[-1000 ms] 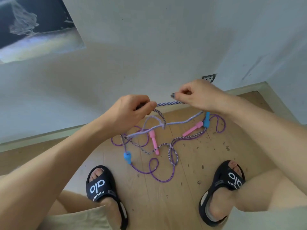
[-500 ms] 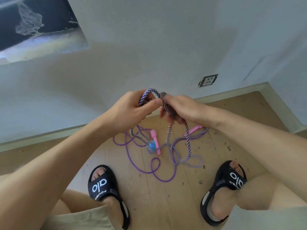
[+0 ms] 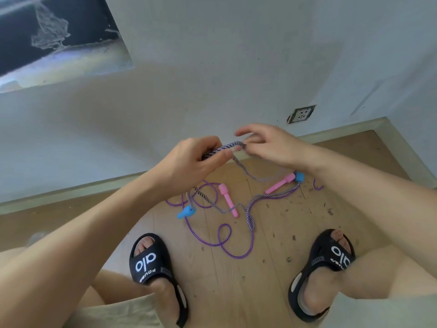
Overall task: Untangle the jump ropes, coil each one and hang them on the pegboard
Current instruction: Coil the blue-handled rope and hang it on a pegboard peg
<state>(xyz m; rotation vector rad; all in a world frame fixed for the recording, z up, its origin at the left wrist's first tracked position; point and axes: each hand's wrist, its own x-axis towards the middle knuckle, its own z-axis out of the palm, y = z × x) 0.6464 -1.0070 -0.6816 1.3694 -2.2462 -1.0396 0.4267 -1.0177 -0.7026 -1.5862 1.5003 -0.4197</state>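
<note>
My left hand (image 3: pixel 194 162) grips a bundle of the striped purple-and-white rope (image 3: pixel 227 147) at chest height. My right hand (image 3: pixel 272 144) pinches the same rope just to the right, its upper fingers spread. The striped rope hangs down to two blue handles, one (image 3: pixel 186 213) lifted slightly at the left and one (image 3: pixel 299 176) on the floor at the right. A thin purple rope (image 3: pixel 227 242) with two pink handles (image 3: pixel 228 202) (image 3: pixel 280 184) lies looped on the wooden floor, crossing the striped rope in several places.
I squat facing a white wall with a socket (image 3: pixel 301 114) and a skirting board (image 3: pixel 343 129). My feet in black sandals (image 3: pixel 149 261) (image 3: pixel 331 259) stand on either side of the ropes. Small debris litters the floor. No pegboard shows.
My hands drew slightly apart, stretching a short length of striped rope between them. The hanging loops shortened and the blue handles shifted, one swinging left, one now showing at the right.
</note>
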